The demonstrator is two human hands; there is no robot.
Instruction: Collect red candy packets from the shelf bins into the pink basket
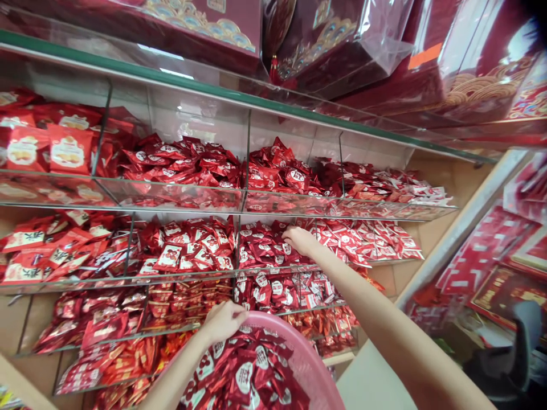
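Observation:
My left hand (225, 320) is closed over the rim of a pink plastic basket (307, 347) at the bottom middle. Inside the basket lies a heap of small dark red snack packets (252, 370) with white oval labels. My right hand (300, 240) reaches into a shelf compartment of similar dark red packets (262, 242). Its fingers are curled together at the packets, and whatever they pinch is too small to make out. Right beside it, another compartment holds red and white packets (359, 239).
Clear dividers part the shelf rows, filled with red packets (183, 159). A glass shelf edge (205, 94) runs above, with dark red gift boxes (337, 51) on top. Lower rows hold orange-red packets (179, 302). More red packages (470, 250) and a dark object (508, 353) stand at right.

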